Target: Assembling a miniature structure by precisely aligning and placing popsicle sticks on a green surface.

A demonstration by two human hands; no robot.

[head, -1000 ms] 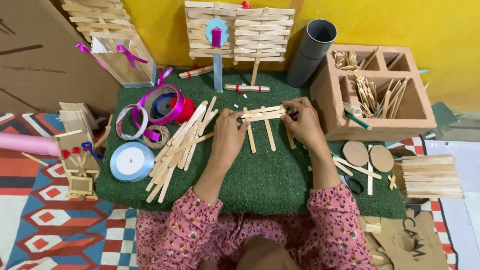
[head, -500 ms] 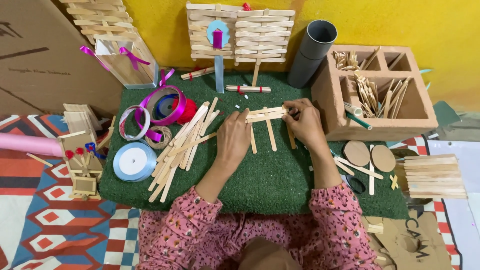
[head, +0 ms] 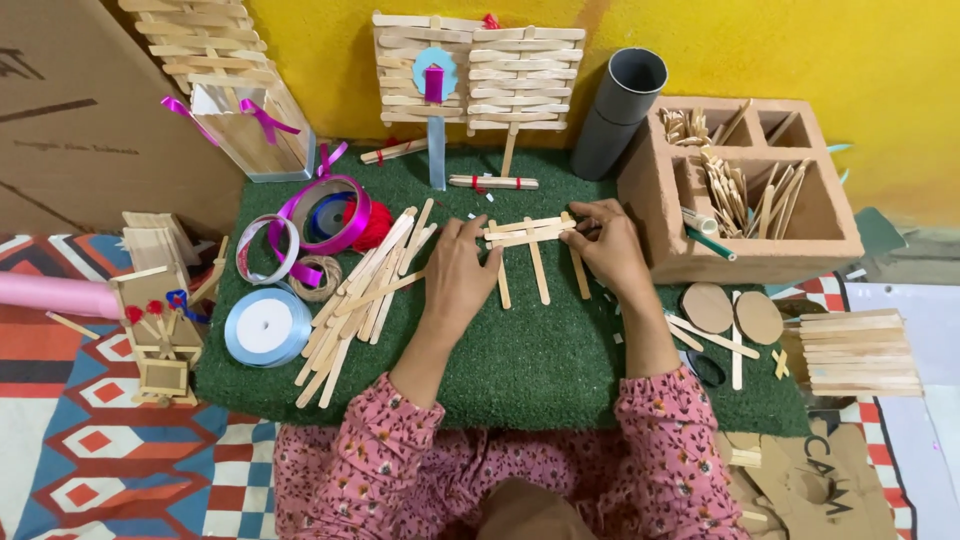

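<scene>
Both hands lie palm-down on the green turf mat (head: 520, 350), pressing a small frame of wooden craft sticks (head: 535, 250). The left hand (head: 458, 275) rests flat with its fingers loosely spread, the fingertips touching the left end of the frame's crosswise sticks; it grasps nothing. The right hand (head: 608, 248) is curled over the right end, its fingers pinching the crosswise sticks where they meet the rightmost upright stick. The frame lies between the two hands, flat on the mat: two sticks run across the top and three hang down toward the person. Just left of the left hand a loose pile of craft sticks (head: 365, 295) fans out diagonally. To the right of the right hand stands a terracotta-coloured box with compartments (head: 835, 240); its compartments hold bundles of short sticks, and a green pencil leans out of the near one. A grey tube (head: 620, 110) stands upright beside the box.
</scene>
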